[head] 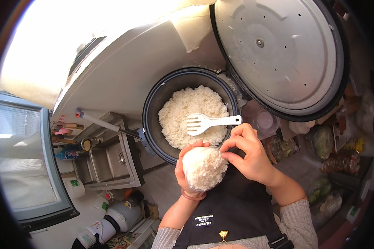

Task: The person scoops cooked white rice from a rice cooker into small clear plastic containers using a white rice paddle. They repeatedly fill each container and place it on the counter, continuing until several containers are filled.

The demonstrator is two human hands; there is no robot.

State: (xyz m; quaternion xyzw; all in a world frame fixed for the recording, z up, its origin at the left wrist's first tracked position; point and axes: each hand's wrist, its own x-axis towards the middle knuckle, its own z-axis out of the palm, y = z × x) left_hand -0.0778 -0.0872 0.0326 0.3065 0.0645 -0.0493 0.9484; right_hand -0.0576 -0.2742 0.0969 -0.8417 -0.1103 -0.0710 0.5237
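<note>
My left hand cradles a round, see-through container heaped with cooked white rice, held close above my dark apron. The thumb and a finger of my right hand pinch at the upper right edge of that container; whether they grip its rim or some rice cannot be told. Just beyond both hands stands a large rice cooker, with more cooked rice in its pot. A white slotted rice paddle lies on this rice, its handle reaching over the pot's right rim.
The cooker's round metal lid stands raised at the upper right. A steel sink is to the left, with a mop-like pole across its far end. Bagged vegetables lie at the right. White jugs stand at the lower left.
</note>
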